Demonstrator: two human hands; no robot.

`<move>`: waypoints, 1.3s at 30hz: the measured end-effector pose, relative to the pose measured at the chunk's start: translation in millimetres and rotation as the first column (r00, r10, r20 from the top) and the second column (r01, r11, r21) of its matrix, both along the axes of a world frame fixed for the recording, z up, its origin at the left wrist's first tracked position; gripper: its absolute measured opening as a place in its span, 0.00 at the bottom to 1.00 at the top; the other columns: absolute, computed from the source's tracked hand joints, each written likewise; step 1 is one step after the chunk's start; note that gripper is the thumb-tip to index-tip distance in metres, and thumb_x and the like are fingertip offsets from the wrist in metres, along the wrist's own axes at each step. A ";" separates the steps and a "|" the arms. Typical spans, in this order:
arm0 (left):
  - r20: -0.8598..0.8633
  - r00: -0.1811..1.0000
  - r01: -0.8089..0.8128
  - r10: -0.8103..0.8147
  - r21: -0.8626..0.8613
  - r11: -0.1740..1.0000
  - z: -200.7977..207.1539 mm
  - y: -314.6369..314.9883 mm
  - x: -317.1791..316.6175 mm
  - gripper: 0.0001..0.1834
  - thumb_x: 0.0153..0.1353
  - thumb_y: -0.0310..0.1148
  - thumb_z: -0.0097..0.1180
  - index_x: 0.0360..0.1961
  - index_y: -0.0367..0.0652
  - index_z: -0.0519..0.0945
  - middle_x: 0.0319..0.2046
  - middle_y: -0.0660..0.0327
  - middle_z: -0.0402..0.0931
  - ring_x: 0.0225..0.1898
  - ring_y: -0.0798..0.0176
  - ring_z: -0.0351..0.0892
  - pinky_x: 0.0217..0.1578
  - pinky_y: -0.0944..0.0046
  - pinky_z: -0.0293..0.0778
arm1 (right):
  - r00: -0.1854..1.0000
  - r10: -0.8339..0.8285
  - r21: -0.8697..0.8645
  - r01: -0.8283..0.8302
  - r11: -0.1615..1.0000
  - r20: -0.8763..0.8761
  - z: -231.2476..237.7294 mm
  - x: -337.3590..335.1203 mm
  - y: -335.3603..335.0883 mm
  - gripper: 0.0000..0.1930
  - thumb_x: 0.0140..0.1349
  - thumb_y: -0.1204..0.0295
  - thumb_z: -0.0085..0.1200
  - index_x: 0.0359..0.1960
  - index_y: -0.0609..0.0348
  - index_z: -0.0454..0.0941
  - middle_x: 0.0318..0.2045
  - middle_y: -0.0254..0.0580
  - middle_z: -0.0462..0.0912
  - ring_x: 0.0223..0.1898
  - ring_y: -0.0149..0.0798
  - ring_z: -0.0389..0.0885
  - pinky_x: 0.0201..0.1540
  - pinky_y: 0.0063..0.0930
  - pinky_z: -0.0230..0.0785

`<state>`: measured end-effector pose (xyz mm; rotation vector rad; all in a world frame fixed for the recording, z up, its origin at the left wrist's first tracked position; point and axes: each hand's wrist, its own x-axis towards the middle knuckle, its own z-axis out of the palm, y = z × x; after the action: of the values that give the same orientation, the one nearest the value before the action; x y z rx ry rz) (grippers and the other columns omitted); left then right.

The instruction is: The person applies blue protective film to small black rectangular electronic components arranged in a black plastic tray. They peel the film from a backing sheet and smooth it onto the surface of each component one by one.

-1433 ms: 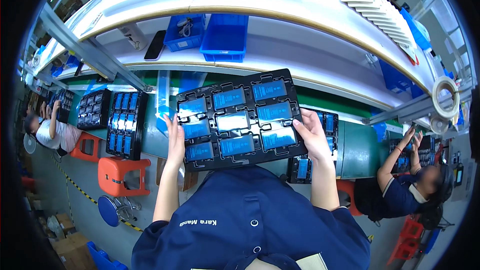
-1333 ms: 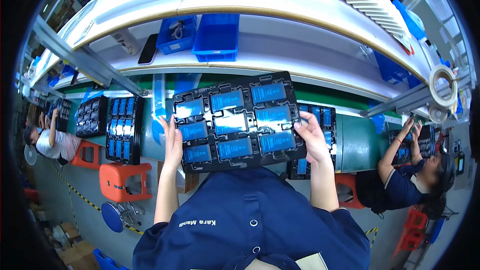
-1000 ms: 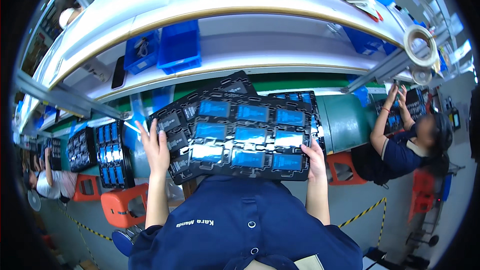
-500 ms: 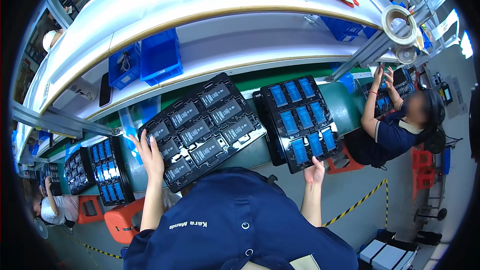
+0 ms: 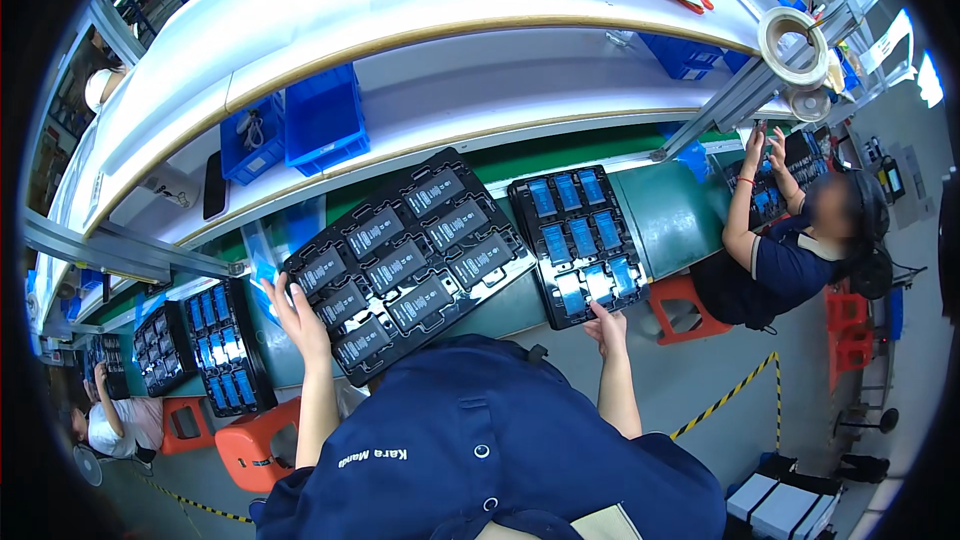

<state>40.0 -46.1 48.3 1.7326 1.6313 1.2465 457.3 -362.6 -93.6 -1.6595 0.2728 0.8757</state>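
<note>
A black plastic tray point(image 5: 447, 311) of flat dark battery-like cells point(image 5: 397, 267) lies slantwise in front of me on the bench. My left hand point(image 5: 303, 328) is at this tray's left edge with its fingers stretched and spread; whether it bears any weight cannot be seen. To the right lies a second black tray point(image 5: 550, 287), its pockets filled with blue-faced flat pieces point(image 5: 581, 237). My right hand point(image 5: 609, 332) pinches the near edge of that tray, thumb at the rim and the other fingers curled, partly hidden.
More loaded trays point(image 5: 228, 350) stand left along the green bench point(image 5: 655, 215). Blue bins point(image 5: 325, 120) and a dark phone point(image 5: 214, 185) sit on the shelf beyond. A co-worker point(image 5: 800, 245) works at right, another person point(image 5: 110, 425) far left. Red stools point(image 5: 258, 445) stand below.
The tray of blue-faced pieces has shifted left and come down flat, my right hand moving left with it. My left hand has slid slightly toward me along its tray's edge.
</note>
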 end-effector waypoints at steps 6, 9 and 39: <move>0.263 0.964 -0.067 0.046 0.072 0.995 1.2 13.6 -34.8 0.20 0.72 0.37 0.42 0.57 0.33 0.70 0.67 0.48 0.57 0.68 0.54 0.56 0.66 0.57 0.51 | 0.957 0.282 -0.464 -0.277 0.841 -0.061 32.9 18.3 10.6 0.28 0.50 0.51 0.68 0.35 0.68 0.77 0.21 0.48 0.81 0.18 0.40 0.81 0.18 0.32 0.75; 0.320 0.944 -0.118 0.080 0.103 0.988 15.3 15.5 -47.6 0.20 0.73 0.37 0.43 0.54 0.30 0.71 0.61 0.51 0.66 0.60 0.60 0.66 0.62 0.61 0.59 | 0.941 0.332 -0.463 -0.326 0.824 -0.071 33.6 25.0 10.7 0.30 0.50 0.48 0.68 0.39 0.66 0.77 0.23 0.48 0.82 0.22 0.43 0.82 0.26 0.35 0.76; 0.285 0.927 0.216 -0.245 0.130 0.968 76.8 -8.0 -37.6 0.31 0.58 0.14 0.52 0.64 0.34 0.64 0.50 0.54 0.76 0.46 0.67 0.76 0.49 0.68 0.71 | 0.293 0.330 -0.332 -0.043 0.942 0.897 117.2 -60.3 106.1 0.10 0.59 0.69 0.59 0.34 0.63 0.73 0.31 0.48 0.79 0.35 0.49 0.79 0.39 0.41 0.70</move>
<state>2.3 -54.1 125.1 1.6396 1.1760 1.4099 397.0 -256.5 23.7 -2.1983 -0.7200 -0.1576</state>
